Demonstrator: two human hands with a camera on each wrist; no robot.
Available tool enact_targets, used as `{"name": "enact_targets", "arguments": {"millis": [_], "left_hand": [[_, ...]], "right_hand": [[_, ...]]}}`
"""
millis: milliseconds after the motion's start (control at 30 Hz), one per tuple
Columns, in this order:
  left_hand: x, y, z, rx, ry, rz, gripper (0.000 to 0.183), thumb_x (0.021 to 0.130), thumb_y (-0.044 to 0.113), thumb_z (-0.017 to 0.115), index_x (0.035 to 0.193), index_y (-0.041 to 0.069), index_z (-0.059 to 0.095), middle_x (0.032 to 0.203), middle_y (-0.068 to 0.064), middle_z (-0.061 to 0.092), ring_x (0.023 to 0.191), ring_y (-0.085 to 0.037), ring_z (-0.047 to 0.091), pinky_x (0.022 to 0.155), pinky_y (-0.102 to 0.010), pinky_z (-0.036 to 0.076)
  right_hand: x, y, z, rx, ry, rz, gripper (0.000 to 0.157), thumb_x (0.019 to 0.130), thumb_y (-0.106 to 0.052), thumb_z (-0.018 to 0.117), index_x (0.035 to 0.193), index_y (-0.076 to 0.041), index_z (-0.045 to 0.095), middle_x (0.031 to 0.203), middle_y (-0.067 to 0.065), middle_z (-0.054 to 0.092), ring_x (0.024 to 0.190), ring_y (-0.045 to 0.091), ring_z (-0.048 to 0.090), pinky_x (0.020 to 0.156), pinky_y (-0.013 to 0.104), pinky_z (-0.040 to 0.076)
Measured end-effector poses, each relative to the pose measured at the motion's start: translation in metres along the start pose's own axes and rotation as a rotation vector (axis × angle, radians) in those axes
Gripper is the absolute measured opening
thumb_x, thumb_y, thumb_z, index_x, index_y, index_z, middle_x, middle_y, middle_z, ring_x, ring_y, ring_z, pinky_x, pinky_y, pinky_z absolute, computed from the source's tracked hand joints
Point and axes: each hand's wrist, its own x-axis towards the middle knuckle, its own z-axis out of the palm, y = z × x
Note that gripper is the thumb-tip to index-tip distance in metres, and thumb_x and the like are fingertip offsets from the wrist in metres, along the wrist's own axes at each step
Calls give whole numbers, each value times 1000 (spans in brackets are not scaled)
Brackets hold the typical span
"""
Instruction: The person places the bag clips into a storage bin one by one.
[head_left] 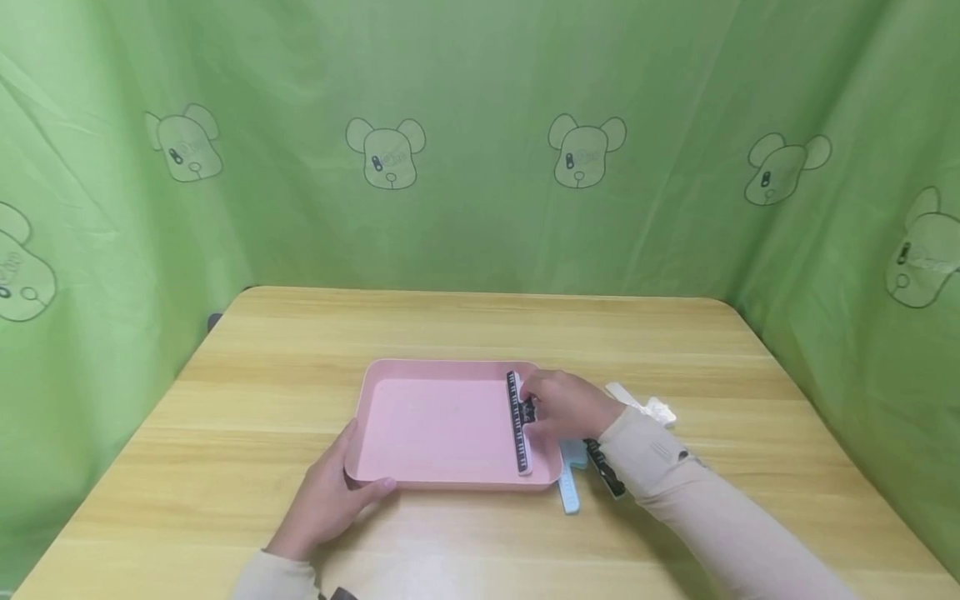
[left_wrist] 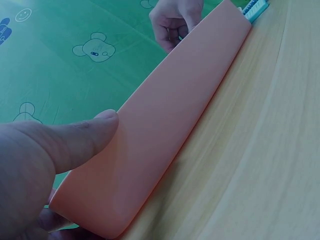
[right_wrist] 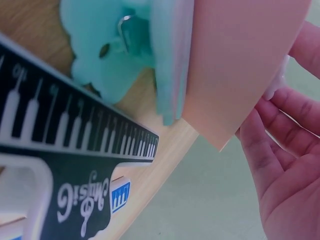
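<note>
A pink tray [head_left: 435,429] lies on the table. My left hand [head_left: 326,492] holds its near left corner, thumb over the front wall and the other fingers at the left side, partly hidden. Inside the tray at its right end is a long black-and-white piano-key clip [head_left: 519,433]. My right hand [head_left: 570,406] reaches over the right wall and pinches this clip by its handle part; in the right wrist view a bit of white [right_wrist: 279,82] shows between the fingers.
Right of the tray lie a light blue clip [head_left: 570,492], a second black piano-key clip [head_left: 606,471] lettered "Music", partly under my right forearm, and a white clip [head_left: 660,411] farther back. A green curtain [head_left: 480,233] with mouse faces surrounds the wooden table [head_left: 187,467].
</note>
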Motion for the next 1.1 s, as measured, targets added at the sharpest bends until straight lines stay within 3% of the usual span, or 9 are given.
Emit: {"name": "enact_targets", "arguments": {"millis": [200, 500, 1100], "left_hand": [[0, -1, 0, 2, 2, 2, 106, 76, 45, 79, 152, -2, 21, 150, -26, 32, 134, -46, 35, 108, -62, 26], [0, -1, 1, 0, 7, 9, 106, 76, 44, 80, 152, -2, 22, 150, -26, 33, 134, -46, 35, 108, -62, 27], [1, -1, 3, -7, -3, -2, 106, 76, 46, 79, 152, 0, 22, 151, -23, 33, 135, -44, 35, 110, -59, 27]], "right_hand": [[1, -2, 0, -31, -27, 8, 43, 73, -26, 84, 104, -1, 68, 97, 5, 65, 79, 13, 58, 76, 31, 54], [5, -4, 0, -30, -77, 32, 34, 71, -22, 85, 94, -3, 69, 81, -3, 58, 67, 9, 52, 63, 23, 50], [6, -9, -3, -41, -150, 60, 27, 69, -19, 85, 79, -8, 63, 75, -3, 55, 63, 11, 52, 59, 25, 50]]}}
